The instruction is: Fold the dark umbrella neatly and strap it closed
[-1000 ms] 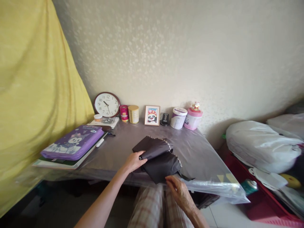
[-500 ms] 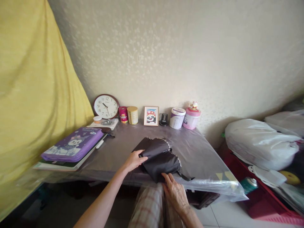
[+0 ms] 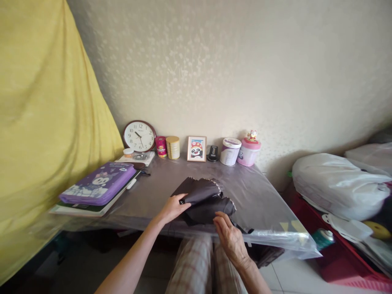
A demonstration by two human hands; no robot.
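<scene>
A black folding umbrella (image 3: 199, 192) lies on the table near its front edge, its loose canopy in folds with a light patterned trim along the far right edges. My left hand (image 3: 174, 208) is closed around its left end, where a small dark shiny part shows by the thumb. Bent fingers of my right hand (image 3: 228, 234) pinch at the near canopy fold on the right; the exact contact is partly hidden. A dark strap (image 3: 245, 229) sticks out to the right of that hand.
A purple panda case (image 3: 98, 183) rests on books at the left. Along the wall stand a clock (image 3: 139, 136), tins (image 3: 173, 148), a framed panda picture (image 3: 196, 148) and tubs (image 3: 230, 152). Plastic film covers the table (image 3: 266, 196). Right of it is a red crate (image 3: 343, 261) with bags.
My right hand has moved up and slightly right, and the near canopy fold has risen with it. My left hand keeps its hold on the umbrella. The view has shifted slightly.
</scene>
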